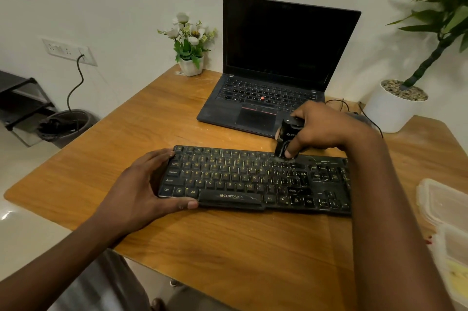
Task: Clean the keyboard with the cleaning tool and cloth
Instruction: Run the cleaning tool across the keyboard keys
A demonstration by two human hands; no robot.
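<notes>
A black, dusty keyboard lies across the wooden table. My left hand grips its left end, fingers on the far edge and thumb along the front edge. My right hand holds a small black cleaning tool upright, its tip pressed on the top key row right of centre. My right forearm covers the keyboard's right end. No cloth can be made out with certainty.
An open black laptop stands behind the keyboard. A small flower pot sits at the back, a large white planter at the right. Clear plastic containers rest at the table's right edge. A bin stands on the floor.
</notes>
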